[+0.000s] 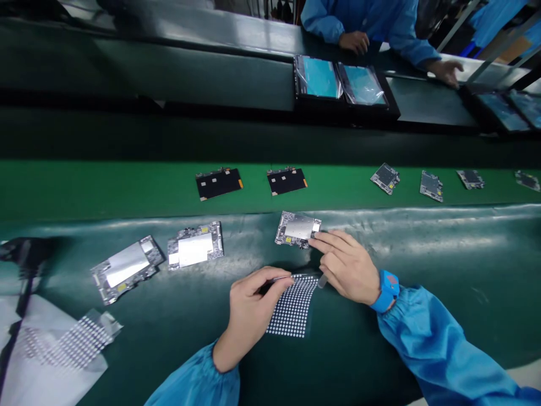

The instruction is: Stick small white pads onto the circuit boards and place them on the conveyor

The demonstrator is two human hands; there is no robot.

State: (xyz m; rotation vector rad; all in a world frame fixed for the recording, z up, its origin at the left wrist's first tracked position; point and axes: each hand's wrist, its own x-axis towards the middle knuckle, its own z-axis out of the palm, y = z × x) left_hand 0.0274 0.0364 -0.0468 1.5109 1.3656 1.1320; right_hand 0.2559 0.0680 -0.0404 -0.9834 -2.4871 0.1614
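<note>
My left hand (253, 304) is closed in a pinch at the upper edge of a sheet of white dot stickers (289, 313); a thin dark edge shows between thumb and forefinger. The clear-backed sheet hangs down below the fingertips. With its fingertips at the lower right corner of a circuit board (298, 226), my right hand (349, 268) grips that board; its thumb is largely hidden. The board carries a silver shield plate and a small yellow label. A small clear strip (322, 281) sticks out beneath the right fingers.
Left on the green mat lie two circuit boards (127, 268) (195, 248), another dot-sticker sheet (80, 344) and a black cable (27, 265). Black-covered boards (220, 184) (287, 181) and several grey boards (385, 178) line the green strip. Across, a co-worker's hands (354, 42) are near trays (346, 107).
</note>
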